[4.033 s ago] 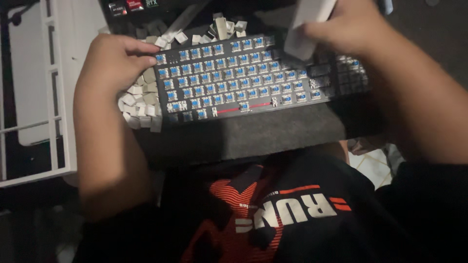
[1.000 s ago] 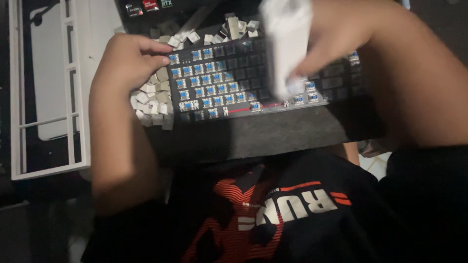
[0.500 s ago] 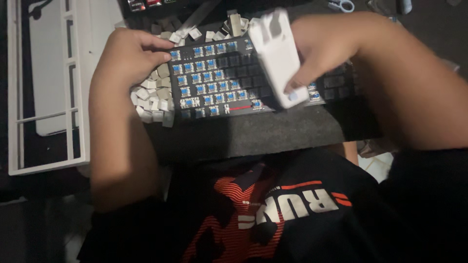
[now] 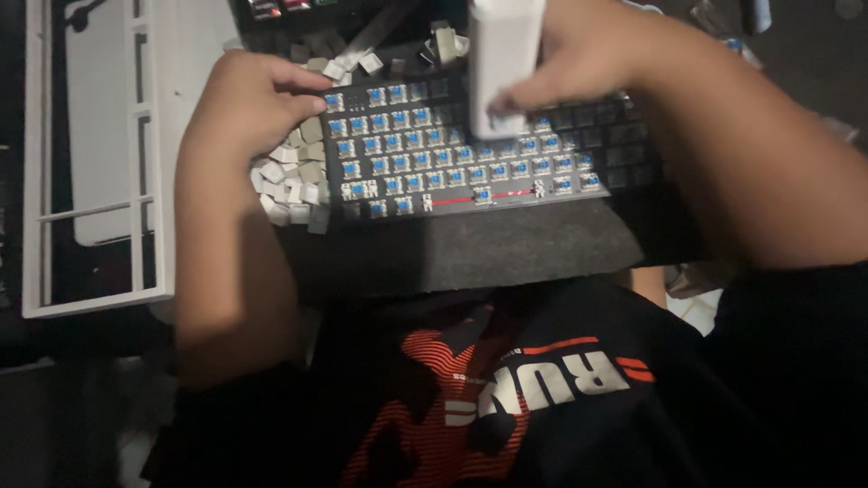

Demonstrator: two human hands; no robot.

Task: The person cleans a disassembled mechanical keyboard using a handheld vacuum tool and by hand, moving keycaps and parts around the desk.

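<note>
The keyboard (image 4: pixel 470 149) (keycaps removed, blue switches exposed) lies on a grey mat (image 4: pixel 470 248). The white frame (image 4: pixel 90 163) sits left. The right hand (image 4: pixel 579 54) grips a white tool (image 4: pixel 504 54) over the switches. The left hand (image 4: pixel 249 99) pinches the keyboard's corner beside loose keycaps (image 4: pixel 289 181).

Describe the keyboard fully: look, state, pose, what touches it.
The keyboard is a dark, flat board with most keycaps off, baring rows of blue-stemmed switches; its right end looks darker, detail unclear. A thin red strip runs along its bottom row. It lies level, long side across the view, on a grey felt-like pad. The left hand grips its upper left corner. The right hand holds a white blocky tool over the upper middle rows. Loose pale keycaps pile against its left edge.
</note>
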